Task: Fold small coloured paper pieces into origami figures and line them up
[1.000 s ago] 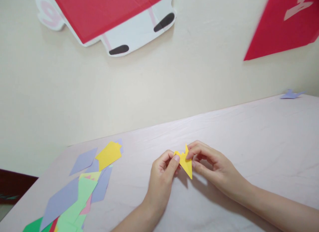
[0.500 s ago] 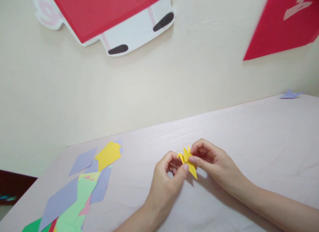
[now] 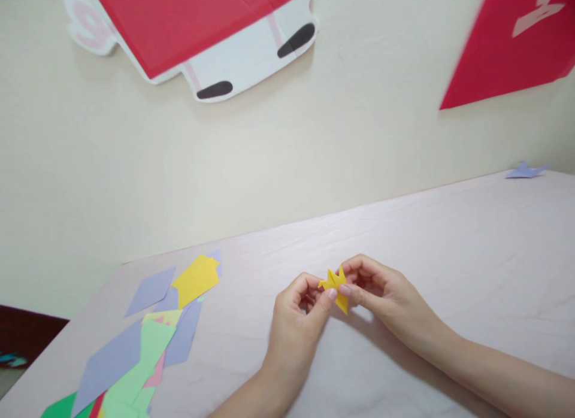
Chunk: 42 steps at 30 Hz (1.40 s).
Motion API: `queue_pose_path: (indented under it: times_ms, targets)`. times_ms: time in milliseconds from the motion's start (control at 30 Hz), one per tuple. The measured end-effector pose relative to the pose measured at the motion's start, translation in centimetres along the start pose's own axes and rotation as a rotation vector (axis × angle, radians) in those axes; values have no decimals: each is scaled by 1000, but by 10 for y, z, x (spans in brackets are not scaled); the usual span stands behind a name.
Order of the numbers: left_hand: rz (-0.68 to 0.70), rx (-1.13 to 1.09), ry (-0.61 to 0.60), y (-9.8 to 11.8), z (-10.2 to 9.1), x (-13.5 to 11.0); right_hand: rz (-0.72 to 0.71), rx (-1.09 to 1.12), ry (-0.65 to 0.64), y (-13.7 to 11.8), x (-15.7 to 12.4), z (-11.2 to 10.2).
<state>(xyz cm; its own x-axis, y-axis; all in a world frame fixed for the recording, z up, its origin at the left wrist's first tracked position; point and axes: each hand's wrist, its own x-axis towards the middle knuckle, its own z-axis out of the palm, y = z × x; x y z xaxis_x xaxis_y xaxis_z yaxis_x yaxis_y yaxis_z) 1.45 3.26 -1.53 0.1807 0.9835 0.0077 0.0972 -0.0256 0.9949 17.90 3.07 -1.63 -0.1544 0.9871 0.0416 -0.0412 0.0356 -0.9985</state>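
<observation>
A small folded yellow paper piece [image 3: 336, 284] is pinched between both my hands just above the pale pink table [image 3: 449, 238]. My left hand [image 3: 299, 322] grips its left side with thumb and curled fingers. My right hand [image 3: 381, 298] pinches its right side, fingers bent over it. Only the pointed tips and lower corner of the paper show between the fingertips.
A loose heap of coloured paper sheets [image 3: 135, 346], lilac, green, pink and yellow, lies at the table's left. A yellow folded sheet [image 3: 195, 279] tops it. A small lilac folded paper [image 3: 523, 170] sits at the far right by the wall. Red and white decorations [image 3: 202, 29] hang on the wall.
The yellow paper has been pressed smaller between my fingers; its long lower point is now mostly tucked behind my fingertips. Both hands stayed in nearly the same spot.
</observation>
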Motion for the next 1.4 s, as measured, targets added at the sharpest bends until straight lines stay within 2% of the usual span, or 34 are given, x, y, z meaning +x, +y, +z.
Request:
queue_pose_path:
  times_ms: [133,500,700,900,1000,1133,1300,1400]
  targets:
    - [-5,-24,9,-3,0,-1,-38,-154,60,-3,-3,-1]
    - [143,-12,56,-2,-1,-2,-69,-15,4,-2,-3,0]
    - [143,-39,42,-4,0,-1,-61,35,12,1,-1,0]
    - [124,-53,87,-7,2,-2,-32,80,6,1,-1,0]
    - [101,-59,124,-5,2,-4,-17,72,24,0,-2,1]
    - [68,-54,116,0,2,-5,-5,81,60,-1,-1,2]
    - [51,-7,82,3,1,-6,59,61,-32,-2,1,3]
    - [61,44,54,3,3,-9,49,3,-77,-3,1,2]
